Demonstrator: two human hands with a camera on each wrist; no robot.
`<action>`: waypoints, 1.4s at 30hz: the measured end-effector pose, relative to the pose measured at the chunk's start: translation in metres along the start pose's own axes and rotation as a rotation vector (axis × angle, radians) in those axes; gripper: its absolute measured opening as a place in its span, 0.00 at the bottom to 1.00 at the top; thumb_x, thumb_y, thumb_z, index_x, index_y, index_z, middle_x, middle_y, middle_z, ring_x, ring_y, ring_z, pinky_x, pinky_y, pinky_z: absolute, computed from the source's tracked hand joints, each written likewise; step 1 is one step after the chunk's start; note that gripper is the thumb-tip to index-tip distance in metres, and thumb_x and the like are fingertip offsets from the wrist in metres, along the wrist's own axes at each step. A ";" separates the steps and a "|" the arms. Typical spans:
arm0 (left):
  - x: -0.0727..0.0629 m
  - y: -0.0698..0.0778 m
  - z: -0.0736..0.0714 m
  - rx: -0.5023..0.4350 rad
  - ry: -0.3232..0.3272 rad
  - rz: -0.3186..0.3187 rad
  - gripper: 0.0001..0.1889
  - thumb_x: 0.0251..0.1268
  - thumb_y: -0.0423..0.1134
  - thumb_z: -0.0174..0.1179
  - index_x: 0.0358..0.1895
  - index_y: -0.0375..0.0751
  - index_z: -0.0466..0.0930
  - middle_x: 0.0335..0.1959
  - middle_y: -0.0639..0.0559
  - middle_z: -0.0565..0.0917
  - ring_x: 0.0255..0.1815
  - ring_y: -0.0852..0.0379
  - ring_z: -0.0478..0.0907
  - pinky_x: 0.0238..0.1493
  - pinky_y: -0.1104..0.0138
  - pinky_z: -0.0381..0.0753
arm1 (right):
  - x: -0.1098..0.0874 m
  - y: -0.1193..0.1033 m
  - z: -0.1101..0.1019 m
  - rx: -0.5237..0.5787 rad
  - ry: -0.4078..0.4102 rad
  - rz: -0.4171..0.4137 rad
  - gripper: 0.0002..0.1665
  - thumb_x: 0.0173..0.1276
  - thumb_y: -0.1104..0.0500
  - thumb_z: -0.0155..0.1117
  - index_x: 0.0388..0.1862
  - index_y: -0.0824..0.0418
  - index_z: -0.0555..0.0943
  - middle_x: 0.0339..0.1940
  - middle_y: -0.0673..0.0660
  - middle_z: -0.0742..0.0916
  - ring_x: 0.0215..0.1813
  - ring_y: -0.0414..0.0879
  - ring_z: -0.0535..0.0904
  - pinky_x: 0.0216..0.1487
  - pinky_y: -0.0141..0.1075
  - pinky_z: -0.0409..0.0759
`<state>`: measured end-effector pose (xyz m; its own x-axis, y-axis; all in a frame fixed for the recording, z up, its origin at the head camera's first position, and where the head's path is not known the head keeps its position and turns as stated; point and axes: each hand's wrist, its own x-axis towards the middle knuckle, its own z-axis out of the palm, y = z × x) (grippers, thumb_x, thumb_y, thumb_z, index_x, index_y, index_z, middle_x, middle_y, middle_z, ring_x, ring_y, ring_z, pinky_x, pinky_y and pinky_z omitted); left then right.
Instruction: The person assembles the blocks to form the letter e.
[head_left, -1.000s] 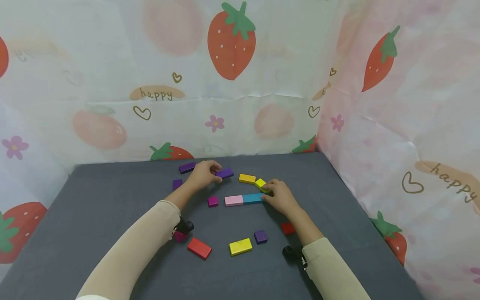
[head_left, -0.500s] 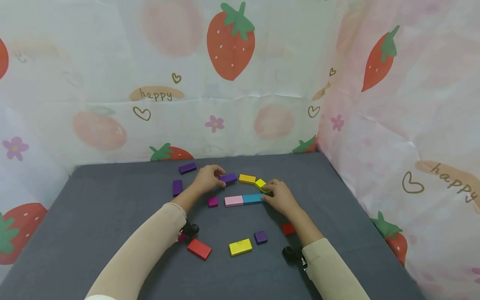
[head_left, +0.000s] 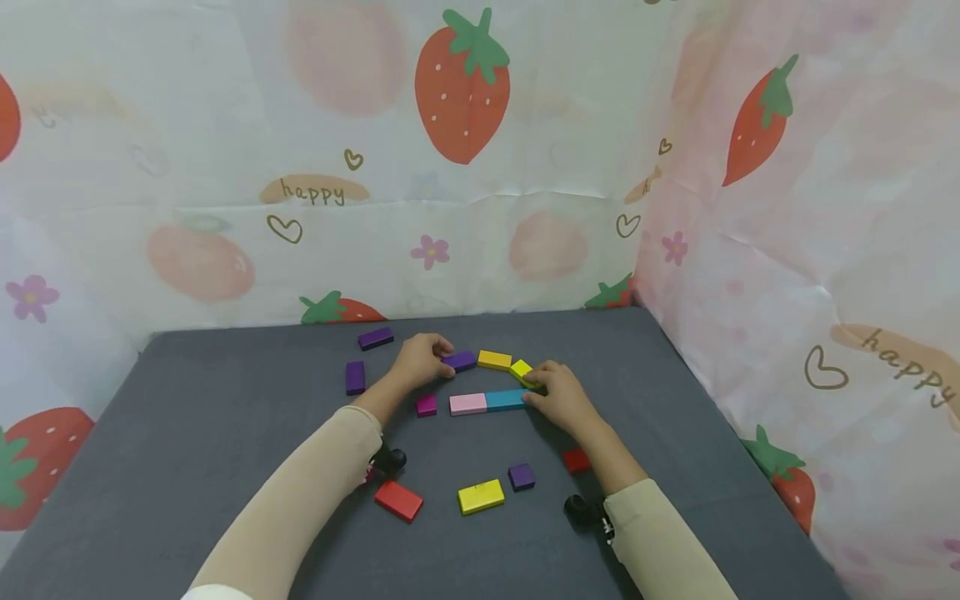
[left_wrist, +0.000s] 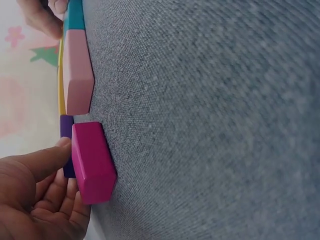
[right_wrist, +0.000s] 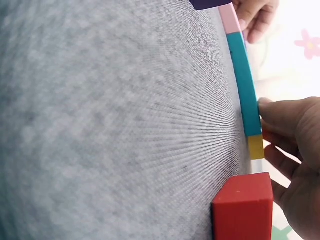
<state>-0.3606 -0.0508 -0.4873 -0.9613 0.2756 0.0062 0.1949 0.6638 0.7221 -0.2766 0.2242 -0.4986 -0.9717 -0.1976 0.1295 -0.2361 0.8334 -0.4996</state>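
Note:
My left hand pinches a purple block, whose right end lies close to an orange-yellow block. In the left wrist view the thumb presses the near side of that purple block. My right hand holds a small yellow block at its right end; it sits angled against the orange-yellow one. In front, a pink block and a blue block lie end to end, the right thumb overlapping the blue one's end. A magenta block lies left of the pink one.
Two more purple blocks, one farther back and one upright in view, lie left. Nearer are a red block, a yellow block, a small purple block and another red block. Patterned cloth walls the grey table.
My left hand has carried the purple block rightward and slightly nearer, bringing its end close to the orange-yellow block. The right hand has stayed at the small yellow block.

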 end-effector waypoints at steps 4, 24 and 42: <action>0.000 0.001 0.001 0.002 0.002 -0.010 0.21 0.58 0.33 0.75 0.56 0.36 0.84 0.51 0.43 0.86 0.54 0.48 0.81 0.59 0.55 0.79 | 0.000 -0.001 -0.001 -0.002 -0.003 -0.002 0.22 0.69 0.57 0.72 0.60 0.62 0.85 0.58 0.59 0.83 0.60 0.57 0.75 0.60 0.50 0.78; 0.006 0.003 0.001 0.012 0.013 -0.003 0.21 0.59 0.32 0.74 0.56 0.35 0.83 0.52 0.42 0.86 0.55 0.46 0.81 0.61 0.54 0.78 | -0.001 -0.003 -0.003 0.020 -0.006 -0.003 0.22 0.70 0.57 0.72 0.61 0.62 0.85 0.57 0.59 0.83 0.59 0.56 0.76 0.59 0.50 0.78; 0.004 0.004 0.003 0.003 0.019 0.002 0.21 0.61 0.31 0.73 0.57 0.36 0.83 0.53 0.42 0.86 0.56 0.46 0.81 0.61 0.54 0.78 | -0.002 -0.002 -0.003 0.014 0.002 -0.016 0.21 0.69 0.57 0.73 0.59 0.63 0.85 0.56 0.60 0.84 0.59 0.57 0.76 0.58 0.51 0.78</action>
<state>-0.3626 -0.0450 -0.4862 -0.9644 0.2635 0.0205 0.1972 0.6657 0.7197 -0.2740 0.2245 -0.4948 -0.9677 -0.2098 0.1396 -0.2518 0.8229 -0.5093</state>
